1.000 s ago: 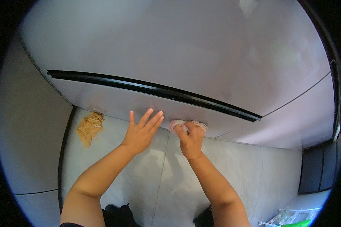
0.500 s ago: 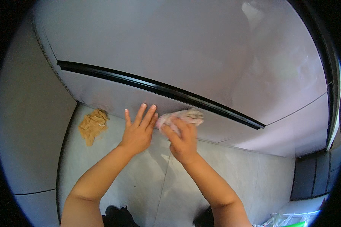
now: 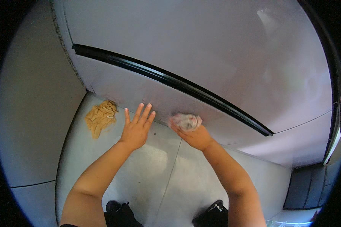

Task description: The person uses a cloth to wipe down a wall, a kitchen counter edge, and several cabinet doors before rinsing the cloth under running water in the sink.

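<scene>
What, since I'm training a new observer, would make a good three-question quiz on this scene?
1. Which hand holds the crumpled, pale pink-and-white cloth?
2. True or false: the crumpled, mustard-yellow cloth lies on the pale grey tiled floor, to the left of the left hand.
3. In the picture, the long, narrow black strip across the glossy, lilac-grey panel runs:
A) below both hands
B) between the two hands
C) above both hands

Key: 1. The right hand. 2. True. 3. C.
</scene>
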Available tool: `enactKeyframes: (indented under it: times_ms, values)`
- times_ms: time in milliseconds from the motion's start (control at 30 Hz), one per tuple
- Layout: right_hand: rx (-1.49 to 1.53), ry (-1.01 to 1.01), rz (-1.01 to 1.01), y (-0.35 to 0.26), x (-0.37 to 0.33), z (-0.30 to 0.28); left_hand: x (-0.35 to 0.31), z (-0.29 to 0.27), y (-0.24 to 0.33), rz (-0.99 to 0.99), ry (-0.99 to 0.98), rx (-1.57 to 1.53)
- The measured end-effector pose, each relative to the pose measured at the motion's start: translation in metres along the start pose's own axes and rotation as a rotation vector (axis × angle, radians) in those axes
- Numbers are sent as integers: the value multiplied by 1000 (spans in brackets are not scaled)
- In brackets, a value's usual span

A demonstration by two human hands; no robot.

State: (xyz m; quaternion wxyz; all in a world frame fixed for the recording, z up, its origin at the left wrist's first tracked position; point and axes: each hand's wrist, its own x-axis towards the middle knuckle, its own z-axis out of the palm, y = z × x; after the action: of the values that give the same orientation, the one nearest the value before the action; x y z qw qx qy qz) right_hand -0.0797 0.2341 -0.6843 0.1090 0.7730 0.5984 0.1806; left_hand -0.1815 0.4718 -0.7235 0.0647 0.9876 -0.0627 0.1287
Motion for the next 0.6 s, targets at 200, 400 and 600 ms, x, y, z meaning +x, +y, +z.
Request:
enactKeyframes:
  times_ms: [200,400,600]
  values:
    - [-135,-327,-195,6,-33,31,0,6,-6,29,32,54]
    - [-207,308,70,-11,67,-17,-3,7,-25,-81,155,-23]
    - [-210,-624,-131,-33,56,43,-2,10,-33,-141,175,-29]
